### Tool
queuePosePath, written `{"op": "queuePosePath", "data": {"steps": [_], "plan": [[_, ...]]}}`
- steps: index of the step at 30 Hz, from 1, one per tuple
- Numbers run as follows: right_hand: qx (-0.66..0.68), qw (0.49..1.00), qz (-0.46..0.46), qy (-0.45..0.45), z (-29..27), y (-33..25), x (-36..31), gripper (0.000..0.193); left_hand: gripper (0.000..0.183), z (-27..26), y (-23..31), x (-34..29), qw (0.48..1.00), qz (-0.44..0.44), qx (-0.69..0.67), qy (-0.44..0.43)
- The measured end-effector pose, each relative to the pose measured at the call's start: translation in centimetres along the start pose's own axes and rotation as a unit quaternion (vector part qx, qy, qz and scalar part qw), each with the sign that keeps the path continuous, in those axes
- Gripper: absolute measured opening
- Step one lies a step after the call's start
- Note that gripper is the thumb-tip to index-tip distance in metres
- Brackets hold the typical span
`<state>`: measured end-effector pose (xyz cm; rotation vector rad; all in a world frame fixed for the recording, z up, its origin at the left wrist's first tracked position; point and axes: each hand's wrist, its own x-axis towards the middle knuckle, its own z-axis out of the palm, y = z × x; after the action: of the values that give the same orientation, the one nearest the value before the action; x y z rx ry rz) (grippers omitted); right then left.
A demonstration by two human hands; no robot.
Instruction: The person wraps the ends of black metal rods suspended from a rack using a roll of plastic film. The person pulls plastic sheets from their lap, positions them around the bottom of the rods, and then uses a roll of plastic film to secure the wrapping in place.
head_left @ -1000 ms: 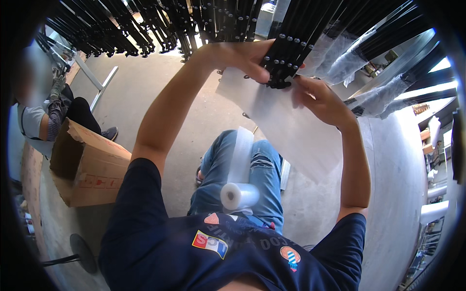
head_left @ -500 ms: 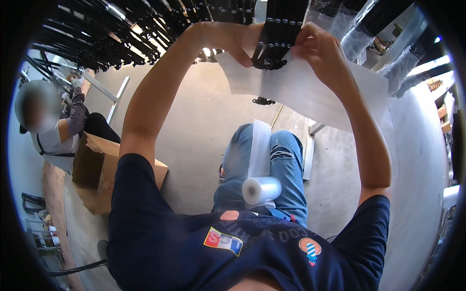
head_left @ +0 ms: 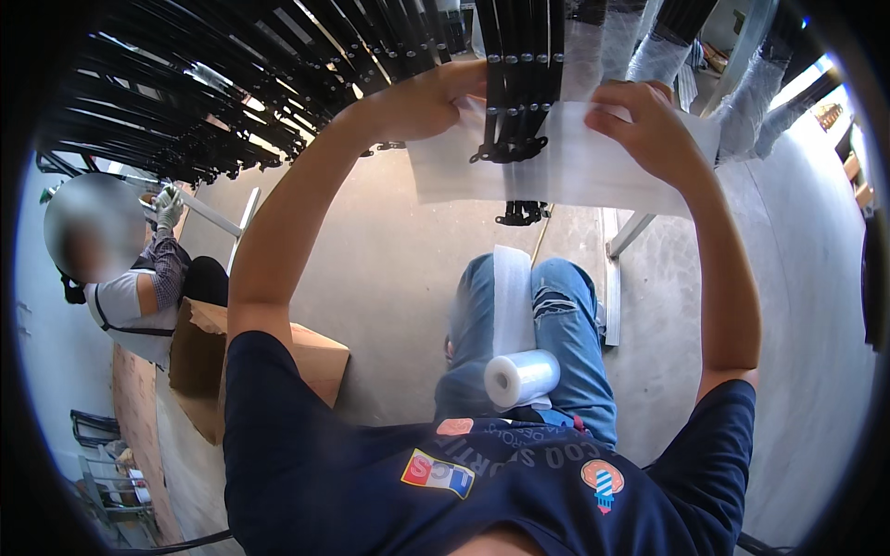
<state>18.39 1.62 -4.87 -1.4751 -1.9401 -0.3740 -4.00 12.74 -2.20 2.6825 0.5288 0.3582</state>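
Note:
A bundle of black metal bars hangs in front of me, its jointed lower ends fanned out. Behind it stretches a thin, translucent white wrapping sheet, with more black bar ends showing below the sheet's lower edge. Left of the bars, my left hand is closed at the sheet's upper edge, its fingertips partly hidden beside the bundle. My right hand pinches the upper edge to the right, a little apart from the bars. On my lap lies a roll of clear wrap.
Many black bars hang in rows at the upper left. Plastic-wrapped bars hang at the upper right. To the left, another person in gloves sits behind an open cardboard box. A metal frame leg stands beyond my knees.
The sheet now lies flatter and more level behind the bars. My right hand has shifted away from the bundle along the sheet's edge. My left hand's thumb has curled in. The view has also shifted.

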Motion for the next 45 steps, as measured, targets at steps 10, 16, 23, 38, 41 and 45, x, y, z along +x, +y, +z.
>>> {"op": "queuePosePath", "data": {"steps": [10,16,23,38,41,45], "plan": [[0.117,0.992,-0.020,-0.042,0.9,-2.2,2.4,0.017,0.040,-1.2,0.0,-0.7,0.998,0.058,0.023,-0.001],[0.125,0.992,-0.010,-0.033,1.8,-2.0,2.5,0.014,0.036,-1.2,-0.8,0.7,0.996,0.081,-0.028,-0.012],[0.128,0.989,0.042,0.055,2.5,-1.3,1.2,0.012,0.039,-0.6,-1.0,1.4,0.993,0.089,-0.078,-0.004],[0.276,0.947,0.049,0.157,4.4,-2.0,1.7,0.010,0.031,-0.9,-0.7,1.1,0.997,0.055,-0.025,0.036],[0.297,0.940,0.069,0.153,4.3,-2.2,2.1,0.010,0.023,-1.4,0.9,0.7,0.993,-0.001,0.098,0.060],[0.314,0.933,0.087,0.155,4.7,-2.2,2.4,0.010,0.012,-0.2,0.2,0.1,0.974,0.037,0.109,0.193]]}}
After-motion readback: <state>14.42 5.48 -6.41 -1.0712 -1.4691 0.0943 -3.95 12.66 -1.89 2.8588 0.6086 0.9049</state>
